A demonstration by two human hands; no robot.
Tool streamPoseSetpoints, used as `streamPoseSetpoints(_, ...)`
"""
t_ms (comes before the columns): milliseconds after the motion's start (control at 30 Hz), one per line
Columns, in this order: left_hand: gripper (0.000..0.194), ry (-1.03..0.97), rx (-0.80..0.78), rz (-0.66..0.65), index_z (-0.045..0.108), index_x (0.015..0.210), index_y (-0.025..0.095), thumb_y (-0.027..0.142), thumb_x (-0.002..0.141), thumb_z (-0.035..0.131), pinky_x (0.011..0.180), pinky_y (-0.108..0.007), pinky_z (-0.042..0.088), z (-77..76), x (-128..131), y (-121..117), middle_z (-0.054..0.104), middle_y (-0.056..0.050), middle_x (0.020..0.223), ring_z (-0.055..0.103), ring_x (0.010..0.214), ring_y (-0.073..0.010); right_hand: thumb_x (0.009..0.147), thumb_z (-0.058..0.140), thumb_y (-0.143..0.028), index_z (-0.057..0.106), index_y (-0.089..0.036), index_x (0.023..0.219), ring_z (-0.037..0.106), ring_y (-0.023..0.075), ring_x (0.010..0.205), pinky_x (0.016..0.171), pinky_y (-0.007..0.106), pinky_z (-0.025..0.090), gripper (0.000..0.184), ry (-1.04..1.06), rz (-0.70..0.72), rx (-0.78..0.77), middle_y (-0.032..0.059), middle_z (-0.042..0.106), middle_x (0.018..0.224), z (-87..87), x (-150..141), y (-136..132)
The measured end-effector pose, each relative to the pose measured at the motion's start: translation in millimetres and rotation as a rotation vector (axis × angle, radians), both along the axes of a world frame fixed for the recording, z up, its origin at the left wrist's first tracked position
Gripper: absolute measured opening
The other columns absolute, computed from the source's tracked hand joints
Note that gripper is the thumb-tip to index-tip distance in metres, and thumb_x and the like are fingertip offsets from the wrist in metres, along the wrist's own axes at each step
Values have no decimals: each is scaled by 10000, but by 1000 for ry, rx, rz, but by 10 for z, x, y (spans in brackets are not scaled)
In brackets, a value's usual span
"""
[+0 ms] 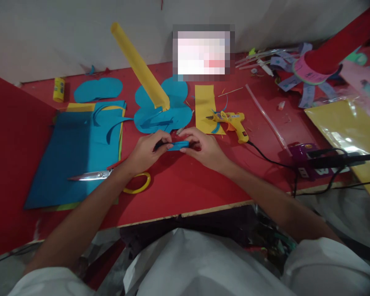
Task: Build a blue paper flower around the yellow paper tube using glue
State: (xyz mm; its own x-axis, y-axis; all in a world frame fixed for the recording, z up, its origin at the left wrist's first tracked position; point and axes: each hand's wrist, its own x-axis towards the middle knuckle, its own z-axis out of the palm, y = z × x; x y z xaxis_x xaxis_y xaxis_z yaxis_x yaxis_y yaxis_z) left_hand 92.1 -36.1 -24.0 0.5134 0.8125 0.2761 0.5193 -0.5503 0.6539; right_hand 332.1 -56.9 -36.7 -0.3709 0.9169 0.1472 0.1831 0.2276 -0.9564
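Note:
Between my two hands is a small folded strip of blue paper point(179, 145), held level over the red table. My left hand point(152, 149) pinches its left end, and my right hand point(201, 144) pinches the right end. Just beyond them lies a blue paper flower shape point(180, 117) with rounded lobes and loose blue strips on it. A rolled yellow paper tube point(138, 65) leans up from that shape. To the right, a yellow hot glue gun point(234, 122) rests partly on a yellow paper piece point(205, 102). Scissors point(94, 176) with a yellow handle lie under my left forearm.
Stacked blue sheets point(68, 148) cover the table's left side, near a yellow glue stick point(59, 89) and a blue cutout point(98, 89). At right are a purple power strip point(305, 158) with black cables, a clear stick point(268, 117) and a yellow packet point(351, 135). A blurred rectangle stands behind.

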Motion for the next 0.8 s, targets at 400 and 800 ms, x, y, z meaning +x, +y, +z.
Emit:
streamPoseSetpoints(400,307,40,-21,-20,696,1115,194,467,1042,574,762,-260,536,20,-2,-9,766,-51,972,709,861,-175,937,709,-596,637,-251,1184,731,214,978,769,291,554,430,-27,-7,8,49,763,1037,6,3,-3)
streamPoseSetpoints(800,277,78,38,-48,719,946,196,395,1049,557,733,-262,502,36,-13,4,757,-46,868,676,774,-159,1065,488,-596,674,-226,1100,700,179,882,737,287,516,415,-46,-112,121,66,758,1034,140,47,-13)
